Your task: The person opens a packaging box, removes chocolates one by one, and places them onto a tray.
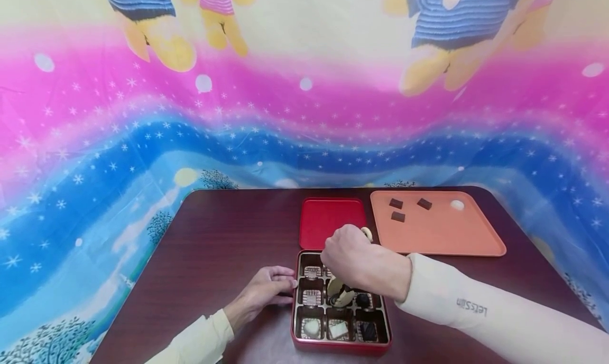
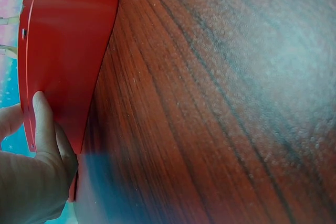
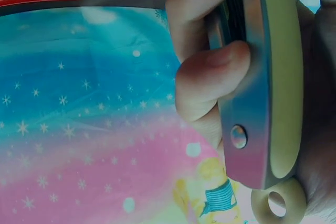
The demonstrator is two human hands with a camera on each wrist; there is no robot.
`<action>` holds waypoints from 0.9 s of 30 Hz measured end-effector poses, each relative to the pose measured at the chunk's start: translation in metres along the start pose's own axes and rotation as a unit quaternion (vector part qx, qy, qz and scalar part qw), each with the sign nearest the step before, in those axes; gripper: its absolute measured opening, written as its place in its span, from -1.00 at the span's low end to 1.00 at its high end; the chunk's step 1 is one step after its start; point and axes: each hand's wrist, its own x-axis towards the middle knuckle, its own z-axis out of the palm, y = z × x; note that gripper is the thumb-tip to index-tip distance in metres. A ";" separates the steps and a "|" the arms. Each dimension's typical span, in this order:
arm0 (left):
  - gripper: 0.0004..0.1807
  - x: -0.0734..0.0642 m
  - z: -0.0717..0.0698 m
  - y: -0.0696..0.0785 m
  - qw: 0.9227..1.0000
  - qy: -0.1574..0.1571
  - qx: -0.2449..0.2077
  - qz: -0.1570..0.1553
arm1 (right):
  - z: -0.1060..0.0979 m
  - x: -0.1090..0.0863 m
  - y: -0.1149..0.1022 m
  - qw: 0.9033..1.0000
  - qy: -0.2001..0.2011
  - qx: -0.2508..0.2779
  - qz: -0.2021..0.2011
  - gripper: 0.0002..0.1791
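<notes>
Right fingers (image 3: 207, 80) curled round tongs (image 3: 286, 87) | left fingers (image 2: 46, 124) straight, touching box (image 2: 73, 40)

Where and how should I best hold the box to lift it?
I would grip the box by its side walls, from left and right: the left wall is broad, the left hand touches it, and the lid lies at the far edge.

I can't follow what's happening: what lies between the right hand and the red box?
Cream-tipped tongs: the head view shows their tips between the right hand and the red box.
</notes>
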 end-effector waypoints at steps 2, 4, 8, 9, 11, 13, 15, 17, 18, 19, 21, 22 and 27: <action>-0.48 0.000 0.000 0.000 1.000 -0.001 0.000 0.002 | 0.000 0.000 -0.002 1.000 -0.003 -0.005 0.003 -0.60; -0.47 0.000 0.000 0.001 1.000 -0.001 0.000 0.003 | 0.000 0.000 -0.003 1.000 -0.001 -0.009 0.007 -0.61; -0.47 0.000 0.000 0.000 1.000 0.000 0.002 0.004 | 0.001 0.000 -0.005 1.000 0.013 -0.014 0.010 -0.62; -0.48 -0.001 0.000 0.000 1.000 0.000 0.002 0.005 | 0.001 -0.001 -0.005 1.000 0.015 -0.013 0.009 -0.62; -0.48 -0.001 0.000 -0.001 1.000 0.001 0.003 0.004 | 0.002 -0.001 -0.006 1.000 0.018 -0.014 0.008 -0.63; -0.48 -0.001 0.001 -0.002 1.000 0.001 0.002 0.004 | 0.002 -0.002 -0.007 1.000 0.027 -0.013 0.006 -0.62; -0.48 0.000 0.001 -0.002 1.000 0.002 -0.001 0.004 | 0.003 -0.003 -0.006 0.999 0.035 -0.019 0.007 -0.60; -0.47 0.000 0.001 -0.002 1.000 0.002 -0.003 0.003 | 0.003 -0.004 -0.006 0.998 0.051 -0.024 0.004 -0.59; -0.47 0.000 0.001 -0.003 1.000 0.002 -0.003 0.003 | 0.004 -0.005 -0.005 0.998 0.059 -0.028 0.003 -0.58; -0.47 -0.001 0.001 -0.003 1.000 0.002 -0.004 0.003 | 0.003 -0.005 -0.005 0.997 0.065 -0.030 0.001 -0.58; -0.48 -0.001 0.001 -0.002 1.000 0.002 -0.004 0.003 | 0.003 -0.006 -0.004 0.997 0.070 -0.025 -0.001 -0.59; -0.48 -0.001 0.001 -0.002 1.000 0.001 -0.003 0.003 | 0.003 -0.006 -0.003 0.997 0.070 -0.024 -0.002 -0.58; -0.48 -0.002 0.001 0.000 1.000 -0.001 -0.002 0.004 | 0.002 -0.007 0.001 0.998 0.063 -0.011 -0.006 -0.55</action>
